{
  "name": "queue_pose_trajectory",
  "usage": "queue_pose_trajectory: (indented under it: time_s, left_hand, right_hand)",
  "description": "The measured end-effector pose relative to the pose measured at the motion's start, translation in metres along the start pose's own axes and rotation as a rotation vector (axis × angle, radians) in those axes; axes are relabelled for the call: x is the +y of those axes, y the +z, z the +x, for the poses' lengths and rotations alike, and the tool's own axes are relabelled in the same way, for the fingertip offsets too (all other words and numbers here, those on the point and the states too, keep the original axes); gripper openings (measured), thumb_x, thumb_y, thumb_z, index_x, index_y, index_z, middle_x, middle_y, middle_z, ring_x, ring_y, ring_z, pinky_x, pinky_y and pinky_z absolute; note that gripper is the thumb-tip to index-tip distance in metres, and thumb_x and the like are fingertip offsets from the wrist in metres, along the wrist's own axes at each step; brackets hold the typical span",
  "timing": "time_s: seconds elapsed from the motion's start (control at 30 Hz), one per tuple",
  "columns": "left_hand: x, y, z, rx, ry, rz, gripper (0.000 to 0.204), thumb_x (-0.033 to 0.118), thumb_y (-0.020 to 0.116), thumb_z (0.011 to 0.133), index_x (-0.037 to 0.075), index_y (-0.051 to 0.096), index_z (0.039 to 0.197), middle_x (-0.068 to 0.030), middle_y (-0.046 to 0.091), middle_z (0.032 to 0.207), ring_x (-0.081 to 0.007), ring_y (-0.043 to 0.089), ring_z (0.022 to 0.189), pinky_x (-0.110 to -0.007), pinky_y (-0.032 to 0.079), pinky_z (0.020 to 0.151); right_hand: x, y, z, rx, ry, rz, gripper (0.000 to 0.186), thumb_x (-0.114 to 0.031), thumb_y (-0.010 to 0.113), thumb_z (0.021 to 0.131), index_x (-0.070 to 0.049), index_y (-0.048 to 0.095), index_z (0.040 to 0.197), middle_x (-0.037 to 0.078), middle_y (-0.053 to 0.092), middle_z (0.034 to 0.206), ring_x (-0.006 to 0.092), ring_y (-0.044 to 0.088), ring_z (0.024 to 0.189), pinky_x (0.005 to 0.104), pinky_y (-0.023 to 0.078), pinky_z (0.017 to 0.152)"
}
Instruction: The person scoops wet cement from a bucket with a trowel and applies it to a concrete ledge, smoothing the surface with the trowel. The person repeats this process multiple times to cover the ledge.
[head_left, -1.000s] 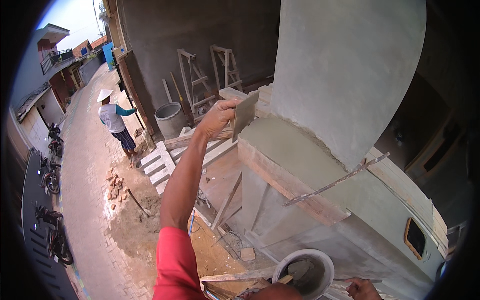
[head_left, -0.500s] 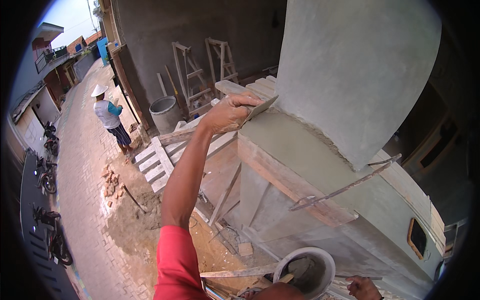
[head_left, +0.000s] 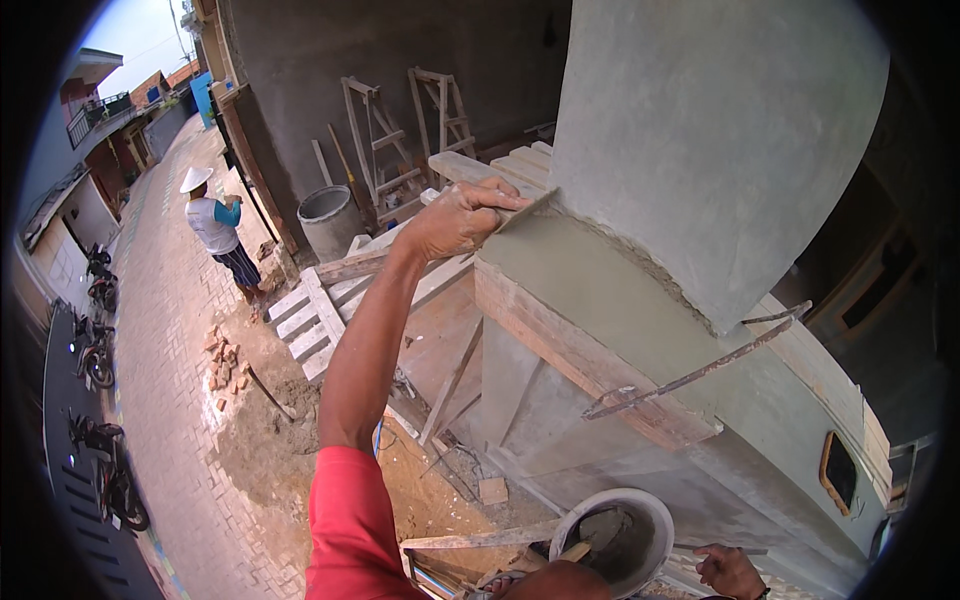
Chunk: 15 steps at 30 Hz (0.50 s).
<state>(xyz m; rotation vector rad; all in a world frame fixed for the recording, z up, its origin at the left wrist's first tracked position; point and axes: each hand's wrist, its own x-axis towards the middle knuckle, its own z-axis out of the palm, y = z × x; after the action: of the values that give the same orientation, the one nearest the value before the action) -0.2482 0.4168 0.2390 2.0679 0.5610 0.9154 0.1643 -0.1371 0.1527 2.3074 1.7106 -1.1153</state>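
Observation:
My left hand [head_left: 465, 217], at the end of a red-sleeved arm, is closed on a flat grey trowel [head_left: 530, 207]. Its thin blade rests at the far end of a wet, smooth mortar surface [head_left: 590, 275], beside the foot of a grey plastered column [head_left: 715, 150]. Any handle is hidden by my fingers. A wooden form board [head_left: 580, 355] edges the mortar. Low at the right, my right hand [head_left: 730, 570] has its fingers loosely bent and apart, with nothing visible in them. Near it stands a bucket [head_left: 655, 510] with grey mortar inside and a stick-like handle in it.
A bent metal rod [head_left: 700, 375] lies across the board and ledge. Left of the ledge is a slatted wooden platform [head_left: 320, 315]. Beyond stand a grey bucket [head_left: 330, 215] and wooden trestles [head_left: 385, 150]. A person in a conical hat [head_left: 213, 220] stands on the paved lane by broken bricks [head_left: 225, 360].
The trowel blade has tilted and now shows more edge-on, with my left hand shifted only slightly. My right hand's fingers have spread a little. The view has moved slightly.

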Motion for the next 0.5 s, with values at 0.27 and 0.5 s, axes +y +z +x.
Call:
queue_pose_trajectory:
  time_s: [0.27, 0.5]
  left_hand:
    - [-0.003, -0.007, 0.0, -0.033, -0.041, 0.103, 0.051, 0.006, 0.049, 0.073, 0.013, 0.071, 0.119, -0.0064, 0.063, 0.107, -0.0182, 0.057, 0.098, -0.027, 0.045, 0.088]
    - [0.002, -0.016, -0.005, -0.064, -0.01, 0.333, 0.051, 0.008, 0.053, 0.071, 0.015, 0.072, 0.118, -0.0109, 0.062, 0.1, -0.0236, 0.057, 0.094, -0.033, 0.046, 0.089]
  right_hand:
    - [-0.014, -0.003, 0.003, -0.064, 0.158, 0.156, 0.038, -0.005, 0.053, 0.097, -0.004, 0.052, 0.135, 0.012, 0.06, 0.128, 0.0245, 0.057, 0.115, 0.0372, 0.045, 0.101]
    - [-0.018, -0.009, 0.006, -0.086, 0.173, 0.12, 0.038, -0.005, 0.053, 0.098, -0.002, 0.052, 0.135, 0.011, 0.06, 0.127, 0.0234, 0.056, 0.116, 0.036, 0.046, 0.101]
